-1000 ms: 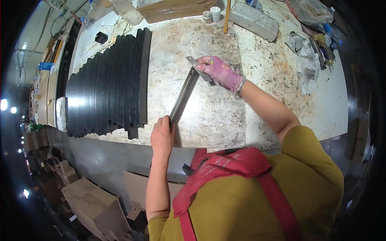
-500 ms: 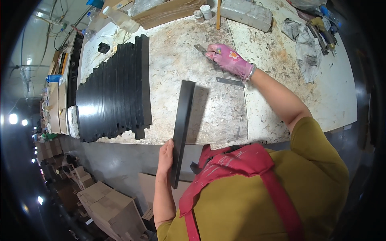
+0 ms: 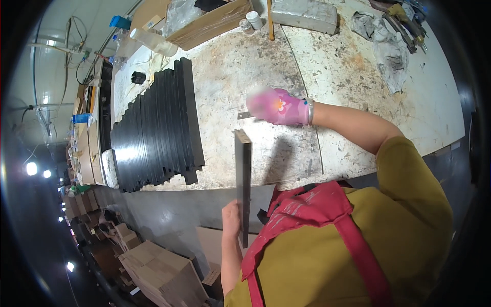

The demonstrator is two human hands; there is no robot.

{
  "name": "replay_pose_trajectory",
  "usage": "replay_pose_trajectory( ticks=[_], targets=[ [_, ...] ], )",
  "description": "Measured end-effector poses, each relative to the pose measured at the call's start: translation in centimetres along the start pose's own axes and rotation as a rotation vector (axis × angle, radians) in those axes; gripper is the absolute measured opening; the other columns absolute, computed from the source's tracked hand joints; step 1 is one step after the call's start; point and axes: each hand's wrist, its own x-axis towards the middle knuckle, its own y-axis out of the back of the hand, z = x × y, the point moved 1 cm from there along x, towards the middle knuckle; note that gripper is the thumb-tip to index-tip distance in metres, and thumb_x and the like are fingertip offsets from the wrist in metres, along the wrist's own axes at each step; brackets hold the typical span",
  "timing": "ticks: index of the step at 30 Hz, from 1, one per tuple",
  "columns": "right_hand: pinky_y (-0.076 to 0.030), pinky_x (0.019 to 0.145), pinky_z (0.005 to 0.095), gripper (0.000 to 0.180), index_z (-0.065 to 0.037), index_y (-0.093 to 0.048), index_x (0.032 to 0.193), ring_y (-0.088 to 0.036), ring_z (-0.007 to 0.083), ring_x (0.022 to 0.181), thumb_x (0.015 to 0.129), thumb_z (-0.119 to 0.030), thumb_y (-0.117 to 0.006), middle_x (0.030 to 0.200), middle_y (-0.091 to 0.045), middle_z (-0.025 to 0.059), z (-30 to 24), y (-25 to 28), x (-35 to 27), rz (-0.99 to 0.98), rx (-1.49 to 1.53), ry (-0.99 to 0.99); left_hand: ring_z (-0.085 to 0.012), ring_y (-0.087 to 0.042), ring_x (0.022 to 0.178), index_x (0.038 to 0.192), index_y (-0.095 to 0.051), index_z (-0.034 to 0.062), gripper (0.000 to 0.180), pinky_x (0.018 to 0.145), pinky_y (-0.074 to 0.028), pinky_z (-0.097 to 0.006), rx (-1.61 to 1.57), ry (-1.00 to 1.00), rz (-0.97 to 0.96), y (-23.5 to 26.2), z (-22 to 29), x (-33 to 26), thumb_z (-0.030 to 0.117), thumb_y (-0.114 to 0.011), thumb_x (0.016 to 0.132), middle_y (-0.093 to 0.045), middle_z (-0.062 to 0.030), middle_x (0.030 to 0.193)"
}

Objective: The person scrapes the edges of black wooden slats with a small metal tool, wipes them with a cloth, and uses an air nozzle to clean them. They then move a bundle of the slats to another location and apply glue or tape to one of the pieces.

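Head view: left hand (image 3: 231,217), grip clenched on the near end of a long black strip (image 3: 243,179), held on edge, its far end over the counter's (image 3: 337,92) near edge. Right hand (image 3: 276,106), in a pink glove and blurred, grip closed on a small metal blade (image 3: 244,115) above the counter's middle. Left: stack of black strips (image 3: 153,128), staggered, reaching the near edge. Far: open cardboard box (image 3: 204,25) holding clear plastic wrap; grey block (image 3: 304,15); two small white jars (image 3: 250,20). Bare stained surface lies right of the gloved hand.
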Motion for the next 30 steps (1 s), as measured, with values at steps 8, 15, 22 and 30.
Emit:
replay_pose_trajectory(
  ticks=[8, 15, 22, 30],
  targets=[
    [-0.047, 0.061, 0.0275, 0.021, -0.001, -0.057, 0.092, -0.053, 0.0089, 0.063, 0.088, -0.022, -0.060, 0.074, -0.058, -0.0016, -4.0, 2.2, -0.9, -0.043, 0.877, -0.226, -0.0065, -0.041, 0.048, 0.098, -0.060, -0.0057, 0.057, 0.043, -0.030, -0.020, -0.316, 0.095, -0.038, -0.8, 0.9, -1.1, 0.048, -0.041, 0.095, -0.049, -0.0002, 0.059],
    [-0.045, 0.051, 0.0259, 0.022, -0.009, -0.052, 0.080, -0.048, 0.0119, 0.051, 0.091, -0.027, -0.048, 0.065, -0.051, -0.0001, -1.4, 0.2, -1.3, -0.059, 0.435, -0.183, -0.0074, -0.041, 0.047, 0.096, -0.060, -0.0065, 0.061, 0.043, -0.031, -0.022, -0.257, 0.127, -0.089, -1.3, 1.4, -1.2, 0.052, -0.043, 0.092, -0.048, -0.0007, 0.056],
    [-0.035, 0.042, 0.0220, 0.017, -0.003, -0.058, 0.092, -0.040, 0.0075, 0.046, 0.091, -0.018, -0.051, 0.060, -0.048, -0.0002, -1.8, 0.3, -1.1, 0.080, 0.642, -0.480, -0.0099, -0.038, 0.049, 0.077, -0.050, 0.0107, 0.039, 0.044, -0.029, -0.024, -0.890, 0.265, -0.162, 1.1, 5.2, 10.8, 0.041, -0.038, 0.098, -0.039, 0.0023, 0.056],
    [-0.035, 0.037, 0.0197, 0.014, -0.009, -0.052, 0.090, -0.050, 0.0069, 0.050, 0.092, -0.022, -0.054, 0.066, -0.053, -0.0008, -1.9, -2.6, -5.1, 0.005, 1.160, -0.593, -0.0120, -0.041, 0.059, 0.116, -0.048, -0.0001, 0.034, 0.054, -0.037, -0.023, -1.364, 0.335, -0.290, -0.5, 6.7, 17.9, 0.026, -0.041, 0.096, -0.045, -0.0049, 0.077]
  ],
)
